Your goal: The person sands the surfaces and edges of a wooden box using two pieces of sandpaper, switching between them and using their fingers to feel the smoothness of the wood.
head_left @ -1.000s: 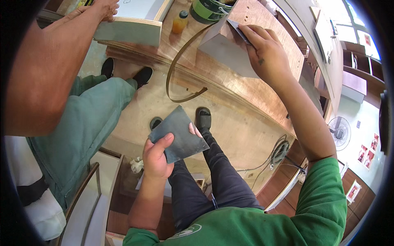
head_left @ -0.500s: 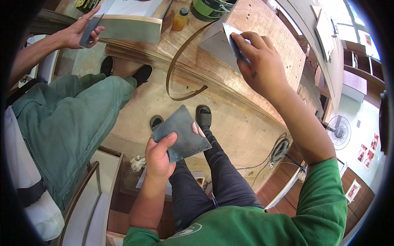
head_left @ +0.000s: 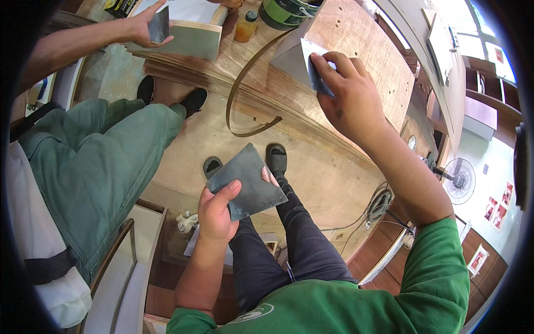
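Observation:
My left hand [head_left: 218, 210] grips a square grey metal plate [head_left: 247, 183] by its near corner, thumb on top; a pinkish dab of putty [head_left: 268, 176] sits near the plate's right edge. In my right hand [head_left: 355, 92] is a thin flat scraper [head_left: 318, 79], pinched between thumb and fingers. Its blade is at the left edge of a plywood box [head_left: 370, 44], whose pale side panel [head_left: 287, 54] faces left. Whether the blade's tip touches the panel I cannot tell. My hand covers part of the scraper.
At the left, a co-worker's hand [head_left: 142, 25] holds a similar dark scraper [head_left: 159, 25] above a pale-edged drawer box [head_left: 194, 42]. A bottle of amber liquid [head_left: 245, 28], a green bucket [head_left: 281, 12] and a curled brown edging strip [head_left: 231, 106] are on the plywood bench. Cables [head_left: 379, 203] lie at right.
My right hand has shifted slightly left and down along the box edge with the scraper. My left hand stays nearly still. The co-worker's hand has moved up and right, turning its scraper.

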A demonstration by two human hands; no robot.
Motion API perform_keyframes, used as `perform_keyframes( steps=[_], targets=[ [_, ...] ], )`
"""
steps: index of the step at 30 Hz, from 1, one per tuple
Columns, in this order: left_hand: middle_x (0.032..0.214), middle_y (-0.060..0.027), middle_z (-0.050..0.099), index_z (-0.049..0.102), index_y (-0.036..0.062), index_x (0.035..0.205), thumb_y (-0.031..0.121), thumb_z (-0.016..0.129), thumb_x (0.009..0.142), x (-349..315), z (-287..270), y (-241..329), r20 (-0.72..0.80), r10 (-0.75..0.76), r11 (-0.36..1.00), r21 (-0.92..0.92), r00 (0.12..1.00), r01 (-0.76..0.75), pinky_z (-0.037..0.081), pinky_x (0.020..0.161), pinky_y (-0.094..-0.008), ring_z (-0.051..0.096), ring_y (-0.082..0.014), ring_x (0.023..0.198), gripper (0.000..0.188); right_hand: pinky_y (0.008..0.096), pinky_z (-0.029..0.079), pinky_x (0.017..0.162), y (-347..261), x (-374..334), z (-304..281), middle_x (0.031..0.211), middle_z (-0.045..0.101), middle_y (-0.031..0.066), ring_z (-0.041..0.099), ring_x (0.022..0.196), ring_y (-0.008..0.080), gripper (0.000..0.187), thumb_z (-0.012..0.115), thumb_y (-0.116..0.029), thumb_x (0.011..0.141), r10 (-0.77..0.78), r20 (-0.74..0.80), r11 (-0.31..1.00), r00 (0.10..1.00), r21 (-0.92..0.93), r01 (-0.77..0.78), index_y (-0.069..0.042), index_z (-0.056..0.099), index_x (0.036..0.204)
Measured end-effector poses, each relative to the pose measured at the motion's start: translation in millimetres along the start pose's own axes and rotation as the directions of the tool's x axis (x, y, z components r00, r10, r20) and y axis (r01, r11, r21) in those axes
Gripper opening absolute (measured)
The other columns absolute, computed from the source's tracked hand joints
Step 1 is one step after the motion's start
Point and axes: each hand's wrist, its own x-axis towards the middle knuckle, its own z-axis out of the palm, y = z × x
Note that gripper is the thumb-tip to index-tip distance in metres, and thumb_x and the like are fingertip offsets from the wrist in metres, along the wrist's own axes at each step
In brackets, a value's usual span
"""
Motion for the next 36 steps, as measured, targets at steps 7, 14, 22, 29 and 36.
perform_keyframes(
  steps=[7,14,22,29,36],
  targets=[
    [0.114,-0.0129,0.070,0.063,-0.0055,0.121,0.005,0.062,0.090,-1,-2,-2,0.004,0.003,1.000,-0.001,1.000,-0.003,0.052,0.094,-0.0355,0.067,-0.0225,0.104,0.033,0.0437,0.049,0.092,-5,-4,0,0.125,0.057,0.0093,0.056,0.110,0.0317,0.056,0.070,-0.016,0.079,-0.007,0.000,1.000,1.000,-0.005,0.007,-0.011,0.057,0.134],
    [0.115,-0.0133,0.069,0.062,-0.0057,0.122,0.005,0.061,0.091,-2,-1,-3,0.026,-0.014,1.000,0.002,1.000,0.014,0.051,0.095,-0.0359,0.067,-0.0227,0.106,0.033,0.0426,0.049,0.090,-16,-14,-17,0.119,0.060,0.0108,0.057,0.105,0.0313,0.053,0.067,-0.012,0.080,-0.013,0.092,1.000,0.996,0.021,0.011,-0.008,0.058,0.132],
    [0.124,-0.0203,0.064,0.052,-0.0088,0.132,0.012,0.056,0.091,12,15,2,0.010,0.065,0.993,0.097,0.998,-0.065,0.047,0.105,-0.0440,0.063,-0.0306,0.115,0.047,0.0387,0.049,0.089,-25,-55,-53,0.117,0.063,0.0166,0.061,0.105,0.0326,0.040,0.058,0.001,0.092,0.029,0.128,0.835,0.991,0.543,-0.094,-0.002,0.059,0.131],
    [0.124,-0.0201,0.064,0.053,-0.0080,0.132,0.014,0.052,0.093,46,53,16,0.237,0.126,0.991,-0.083,0.963,-0.109,0.046,0.107,-0.0472,0.063,-0.0321,0.117,0.045,0.0378,0.047,0.099,-28,-96,-12,0.135,0.054,0.0228,0.057,0.120,0.0308,0.040,0.054,-0.004,0.100,0.074,-0.041,0.457,0.996,0.889,0.003,-0.004,0.054,0.140],
    [0.120,-0.0180,0.067,0.058,-0.0059,0.127,0.011,0.055,0.093,39,67,12,0.155,0.064,0.994,-0.094,0.986,-0.050,0.049,0.103,-0.0425,0.066,-0.0284,0.110,0.038,0.0460,0.043,0.106,-41,-105,16,0.146,0.041,0.0276,0.050,0.130,0.0390,0.042,0.059,-0.008,0.099,0.036,-0.215,0.342,0.976,0.920,0.190,-0.009,0.055,0.140]
  ],
)
